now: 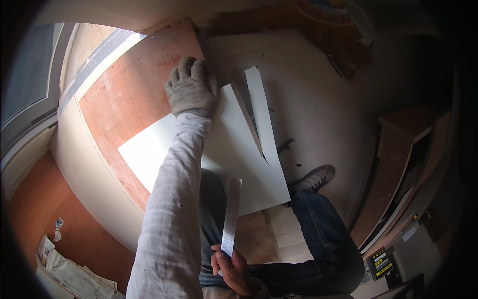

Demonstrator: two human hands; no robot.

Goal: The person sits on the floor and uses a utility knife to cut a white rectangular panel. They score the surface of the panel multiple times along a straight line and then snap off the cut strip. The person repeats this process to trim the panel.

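White sheet (234,149), flat and partly cut at 1 o'clock, is pressed by the gloved left hand (191,87); a steel ruler (230,217) is gripped by the bare right hand (230,266).

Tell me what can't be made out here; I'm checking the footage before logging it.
Head view:
- White panel: its middle is covered by the left sleeve.
- Left hand: gloved, so the fingers and whatever is under the palm are hidden.
- Metal ruler: its lower end is hidden in the right hand; markings too small.
- Right side: too dark.

Head-worn fisheye view, looking steeply down, close over the white sheet (214,149)
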